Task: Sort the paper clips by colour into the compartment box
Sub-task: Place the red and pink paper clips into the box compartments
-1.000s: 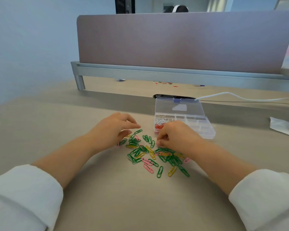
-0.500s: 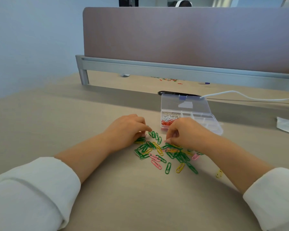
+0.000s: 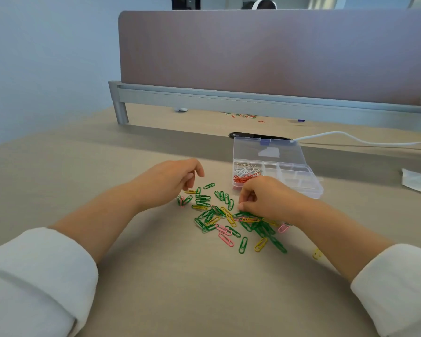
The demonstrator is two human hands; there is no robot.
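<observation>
Paper clips (image 3: 226,216) lie loose at mid-frame, mixed green, yellow and pink. Right hand (image 3: 267,199) sits on the pile's right edge with fingertips pinched together; whether they hold a clip cannot be told. Compartment box (image 3: 316,190) lies directly above this hand in frame. Left hand (image 3: 168,183), farther from the box, hangs loosely curled with nothing visible in it.

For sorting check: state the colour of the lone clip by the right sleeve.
Yellow clip, head view.

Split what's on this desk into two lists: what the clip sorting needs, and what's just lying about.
Job: loose paper clips, compartment box, white clips and red clips already in it.
Lying about: white cable, white paper scrap, stray clips beyond the divider.
</observation>
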